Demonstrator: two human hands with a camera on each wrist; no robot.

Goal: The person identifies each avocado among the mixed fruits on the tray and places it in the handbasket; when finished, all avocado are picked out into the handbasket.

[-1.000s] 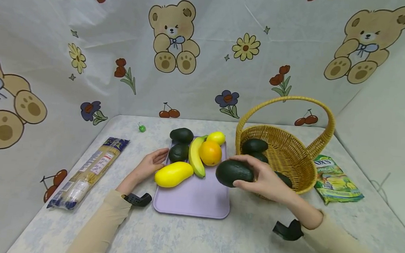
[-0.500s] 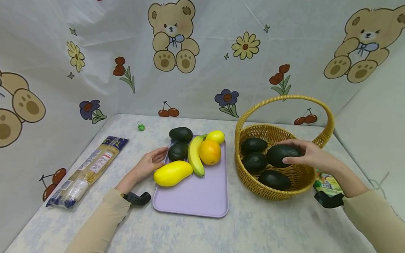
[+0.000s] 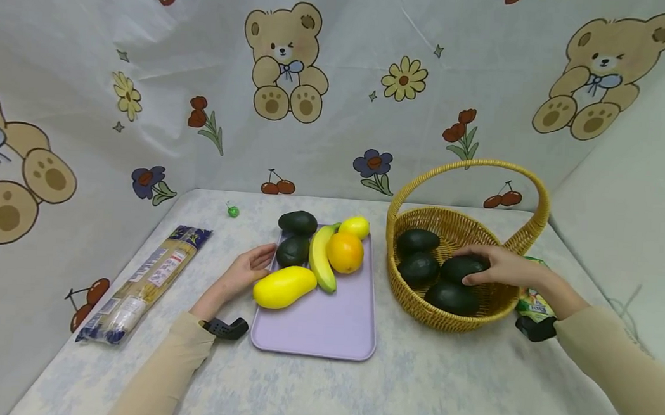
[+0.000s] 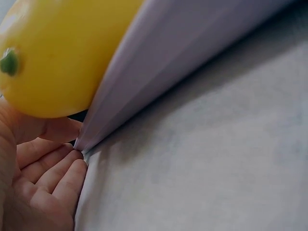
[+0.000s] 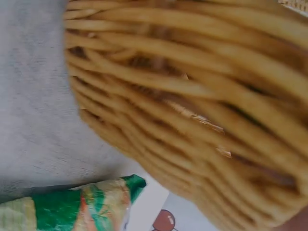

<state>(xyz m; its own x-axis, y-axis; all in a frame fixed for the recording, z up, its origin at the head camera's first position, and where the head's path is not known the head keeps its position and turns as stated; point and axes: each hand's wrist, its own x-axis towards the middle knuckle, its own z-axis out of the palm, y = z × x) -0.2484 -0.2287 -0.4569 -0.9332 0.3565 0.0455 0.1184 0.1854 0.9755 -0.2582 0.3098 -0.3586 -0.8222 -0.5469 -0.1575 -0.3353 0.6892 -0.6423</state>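
Observation:
In the head view my right hand reaches over the wicker basket's rim, fingers and thumb round a dark green avocado. That avocado is down among three others in the basket, right against the front avocado. My left hand lies at the left side of a lilac tray, fingers extended and touching its edge. Close to its thumb is a yellow mango, also large in the left wrist view. In the right wrist view the basket's weave hides the right hand.
On the tray are a banana, an orange, a lemon and an avocado; another avocado sits at its back left corner. A spaghetti pack lies left. A green packet lies behind the right arm.
My right hand has carried the avocado from over the tray's right side into the basket, then lowered it. My left hand has stayed at the tray's edge.

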